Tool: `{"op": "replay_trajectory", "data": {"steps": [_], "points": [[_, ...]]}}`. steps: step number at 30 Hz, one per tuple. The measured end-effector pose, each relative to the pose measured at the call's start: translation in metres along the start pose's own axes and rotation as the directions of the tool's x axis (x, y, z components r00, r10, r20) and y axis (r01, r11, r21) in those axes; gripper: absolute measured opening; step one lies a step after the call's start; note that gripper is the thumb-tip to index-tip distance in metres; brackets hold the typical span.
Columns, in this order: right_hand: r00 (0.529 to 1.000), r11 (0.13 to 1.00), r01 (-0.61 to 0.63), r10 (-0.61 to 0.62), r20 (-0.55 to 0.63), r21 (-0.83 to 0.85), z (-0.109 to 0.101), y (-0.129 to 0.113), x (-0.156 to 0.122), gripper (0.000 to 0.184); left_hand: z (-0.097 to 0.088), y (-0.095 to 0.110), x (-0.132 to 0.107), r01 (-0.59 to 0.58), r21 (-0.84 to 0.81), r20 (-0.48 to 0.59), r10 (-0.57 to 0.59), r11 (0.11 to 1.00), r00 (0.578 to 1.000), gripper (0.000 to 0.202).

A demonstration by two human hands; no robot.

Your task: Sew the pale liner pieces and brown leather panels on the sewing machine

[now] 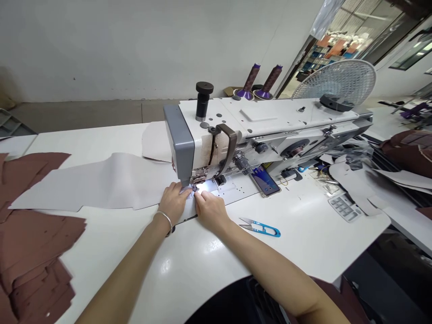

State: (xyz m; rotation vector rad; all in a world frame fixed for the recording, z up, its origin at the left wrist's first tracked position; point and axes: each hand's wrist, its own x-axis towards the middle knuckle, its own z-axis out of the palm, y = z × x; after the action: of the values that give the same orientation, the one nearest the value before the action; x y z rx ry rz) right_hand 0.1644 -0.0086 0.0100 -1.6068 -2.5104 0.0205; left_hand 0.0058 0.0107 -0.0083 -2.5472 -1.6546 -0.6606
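Observation:
A light grey, leather-like piece (111,182) lies flat on the table, its right end running to the needle area of a sewing machine (270,119). My left hand (173,201), with a bangle at the wrist, presses on that end, fingers closed at its edge and thumb pointing at the presser foot (195,186). Just right of the lit foot, my right hand (212,210) is closed, fingertips curled down by the needle plate. What is under those fingertips is hidden. Blue-handled thread snips (260,227) lie on the table right of my right hand.
Brown cut pieces (40,243) are piled at the left. A phone (265,181) rests beside the machine bed. Two brown thread cones (250,81) and a white fan (337,83) stand behind. A calculator (344,207) and grey scraps (354,177) lie at the right.

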Motion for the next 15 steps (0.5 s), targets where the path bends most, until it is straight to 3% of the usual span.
{"op": "replay_trajectory", "data": {"steps": [4,8,12,15], "points": [[1.000,1.000,-0.005,0.005,0.013,0.008,0.000,0.000,0.000,0.015,-0.009,-0.006,0.000,0.014,0.106,0.017,-0.016,0.994,1.000,0.034],[0.999,1.000,0.012,-0.012,0.042,0.018,-0.002,0.001,0.001,0.013,-0.035,-0.045,0.000,0.220,0.244,-0.026,-0.220,0.945,0.975,0.036],[0.998,0.999,0.016,-0.018,0.054,0.036,-0.003,0.002,0.001,0.014,-0.086,-0.096,0.001,0.369,0.391,-0.088,-0.365,0.843,0.927,0.032],[0.998,0.998,0.022,-0.025,0.059,0.056,-0.004,0.003,0.001,0.014,-0.137,-0.112,-0.004,0.454,0.423,-0.190,-0.413,0.784,0.890,0.035]]}}
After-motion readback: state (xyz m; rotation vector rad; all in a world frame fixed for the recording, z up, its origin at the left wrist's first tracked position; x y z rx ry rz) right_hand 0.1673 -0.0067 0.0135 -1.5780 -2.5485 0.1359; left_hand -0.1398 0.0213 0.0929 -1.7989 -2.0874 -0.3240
